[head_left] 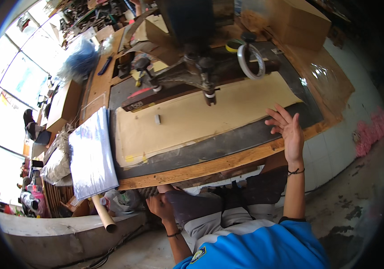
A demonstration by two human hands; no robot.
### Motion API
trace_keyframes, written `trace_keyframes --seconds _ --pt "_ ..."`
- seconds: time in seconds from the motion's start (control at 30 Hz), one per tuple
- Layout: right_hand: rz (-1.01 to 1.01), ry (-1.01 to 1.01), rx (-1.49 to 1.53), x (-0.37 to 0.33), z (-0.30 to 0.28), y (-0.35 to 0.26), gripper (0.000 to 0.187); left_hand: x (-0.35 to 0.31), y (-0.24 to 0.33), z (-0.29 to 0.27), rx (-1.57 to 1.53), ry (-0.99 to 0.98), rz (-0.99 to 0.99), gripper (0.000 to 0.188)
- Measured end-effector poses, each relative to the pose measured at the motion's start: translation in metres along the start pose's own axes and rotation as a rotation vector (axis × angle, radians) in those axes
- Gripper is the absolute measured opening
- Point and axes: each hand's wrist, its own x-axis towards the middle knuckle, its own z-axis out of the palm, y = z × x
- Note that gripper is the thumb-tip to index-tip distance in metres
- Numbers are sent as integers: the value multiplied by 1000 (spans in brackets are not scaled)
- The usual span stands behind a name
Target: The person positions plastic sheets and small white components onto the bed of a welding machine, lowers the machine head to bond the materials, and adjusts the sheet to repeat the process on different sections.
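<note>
My right hand (290, 132) is open and palm up, its fingers spread over the front right edge of the workbench (210, 168). It holds nothing. Down beside my thigh, my left hand (159, 207) has its fingers curled in, with nothing visible in them. A long tan sheet (201, 116) lies on a dark board (227, 145) on the bench. On the sheet sits a small grey block (157, 119). Above its far side stands a dark metal machine (196, 67) with a long bar (169, 96) beneath. A white tape roll (241, 65) hangs from a knob.
Shiny plastic sheets (91, 157) overhang the left bench edge, above a cardboard tube (103, 214). A blue cutter knife (105, 65) and clear plastic wrap (80, 56) lie at far left. A cardboard box (297, 22) stands at back right. A pink bundle (373, 131) sits at right.
</note>
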Motion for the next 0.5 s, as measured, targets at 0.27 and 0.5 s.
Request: trace_keyframes --seconds 0.27,0.5 --pt "100 36 357 6 -3 -3 72 -165 -151 73 -1226 -232 -1398 85" --pt "-492 -615 748 -41 59 -82 53 -181 -174 110 -1385 -94 -1441 85"
